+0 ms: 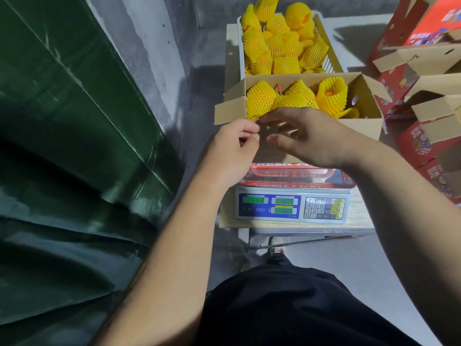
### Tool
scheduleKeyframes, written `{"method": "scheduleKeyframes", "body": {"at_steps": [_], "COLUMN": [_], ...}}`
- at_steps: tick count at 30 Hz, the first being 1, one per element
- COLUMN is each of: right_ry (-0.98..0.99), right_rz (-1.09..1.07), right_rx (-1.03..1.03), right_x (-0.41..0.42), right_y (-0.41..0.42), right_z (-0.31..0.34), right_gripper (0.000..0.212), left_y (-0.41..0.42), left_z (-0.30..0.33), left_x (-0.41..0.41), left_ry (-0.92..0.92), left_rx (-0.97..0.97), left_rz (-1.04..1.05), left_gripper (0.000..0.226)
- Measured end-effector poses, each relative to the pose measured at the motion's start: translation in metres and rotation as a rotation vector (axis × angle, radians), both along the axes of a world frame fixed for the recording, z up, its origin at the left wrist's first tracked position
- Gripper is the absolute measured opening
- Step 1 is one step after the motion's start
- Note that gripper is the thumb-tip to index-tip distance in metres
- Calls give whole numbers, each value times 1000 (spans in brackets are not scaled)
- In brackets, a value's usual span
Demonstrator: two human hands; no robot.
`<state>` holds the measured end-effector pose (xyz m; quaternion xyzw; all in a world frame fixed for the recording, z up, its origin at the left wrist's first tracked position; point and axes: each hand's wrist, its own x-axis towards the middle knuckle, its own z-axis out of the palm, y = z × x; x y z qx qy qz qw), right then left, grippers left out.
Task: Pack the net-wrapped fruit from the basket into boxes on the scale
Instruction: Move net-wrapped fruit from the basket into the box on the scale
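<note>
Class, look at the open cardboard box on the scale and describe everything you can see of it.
The cardboard box is plain brown inside, red-printed outside, flaps open. It sits on the scale, before the white basket. Yellow net-wrapped fruit lie inside it. Both hands hover at its near wall: left hand, right hand.

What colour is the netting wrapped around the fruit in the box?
Bright yellow foam mesh on the fruit in the box, clearest in the head view.

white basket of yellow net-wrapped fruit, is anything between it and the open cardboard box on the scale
Nothing visible. The white basket sits directly behind the open cardboard box, whose flaps are folded outward. Both hands are at the box's near left corner, off that path.
</note>
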<state>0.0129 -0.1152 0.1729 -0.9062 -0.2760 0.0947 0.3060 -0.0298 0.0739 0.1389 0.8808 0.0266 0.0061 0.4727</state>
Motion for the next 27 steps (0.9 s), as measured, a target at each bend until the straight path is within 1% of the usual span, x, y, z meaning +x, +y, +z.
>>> {"method": "scheduleKeyframes", "body": {"at_steps": [4, 11, 14, 15, 17, 19, 21, 23, 25, 27], "right_ry": [11, 15, -70, -114, -168, -191, -195, -201, -191, -102], "right_rz": [1, -85, -183, -239, -364, -440, -478, -543, -679, -839], "right_rx": [7, 20, 25, 18, -8, -58, -74, -64, -93, -136], "right_x": [5, 20, 28, 31, 38, 42, 43, 45, 49, 60], "right_y": [-3, -9, -17, -21, -30, -41, -49, -57, -70, -93], "right_z": [-2, -9, -14, -16, -18, -21, -25, -30, -36, -38], "right_gripper": [41, 41, 33, 30, 29, 30, 30, 32, 40, 50], "left_y": [-1, -1, -5, -7, -9, -11, -13, -17, -21, -26], "left_z": [-1, -5, -6, -6, -7, -7, -9, -13, -18, -21], "left_x": [3, 14, 22, 26, 37, 48, 59, 68, 71, 78], "left_ry": [6, -7, -81, -121, -160, -108, -46, 28, 106, 148], "left_rx": [10, 4, -31, -17, 76, 152, 131, 64, -67, -155], "left_rz": [5, 15, 103, 145, 197, 202, 174, 135, 103, 107], "left_gripper": [23, 22, 21, 23, 28, 34, 39, 47, 55, 63]}}
